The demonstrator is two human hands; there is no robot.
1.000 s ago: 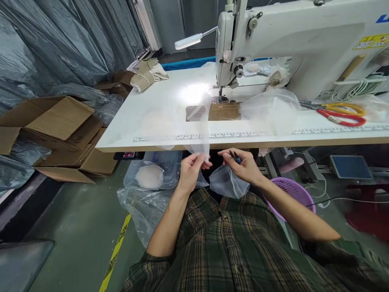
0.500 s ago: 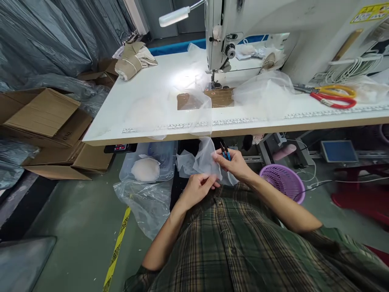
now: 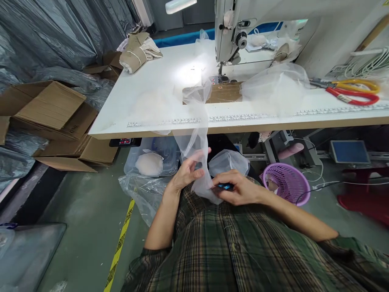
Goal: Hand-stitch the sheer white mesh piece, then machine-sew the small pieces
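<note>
A strip of sheer white fabric hangs from the sewing table's front edge into my lap. My left hand is at the strip with fingers stretched and apart, partly seen through the cloth; it does not grip it. Closed around small blue-handled thread snips, my right hand also pinches the edge of the fabric. The snips' blades are hidden in that hand. More gathered sheer fabric lies in my lap behind the right hand. Above the table stands the sewing machine.
Orange-handled and red-handled scissors lie on the table at right, near bunched sheer fabric. A clear plastic bin holding a pale pad stands at left. A purple basket is on the floor at right. Cardboard boxes stand far left.
The hands have moved lower and closer to me along the strip. My left hand has opened from its pinch. The snips, earlier pointing up, now lie inside my right hand's grip.
</note>
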